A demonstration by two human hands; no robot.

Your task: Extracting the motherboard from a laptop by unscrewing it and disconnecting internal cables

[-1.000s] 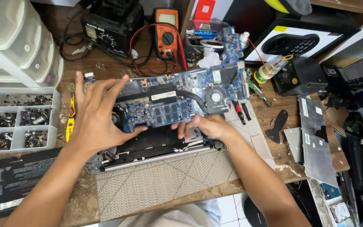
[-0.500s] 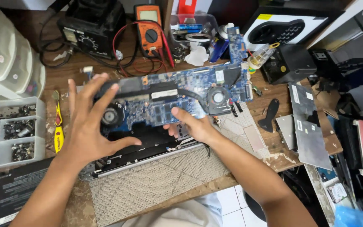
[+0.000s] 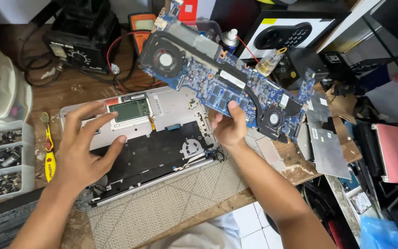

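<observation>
Two hands seen: right hand point(image 3: 229, 127) grips blue circuit board point(image 3: 226, 80), now lifted clear above laptop shell point(image 3: 162, 138); board's lower edge hidden by fingers. Left hand point(image 3: 86, 147) spread wide, hovering over shell on desk point(image 3: 70, 87).

multimeter point(image 3: 142, 27) | spray can point(image 3: 230, 38) | screw tray point(image 3: 1, 161) | yellow tweezers point(image 3: 49, 154) | pink case point(image 3: 395, 152)

multimeter point(image 3: 142, 23): top cut by edge, partly behind motherboard point(image 3: 226, 87) | parts tray point(image 3: 1, 161): cut off left, contents unclear
</observation>
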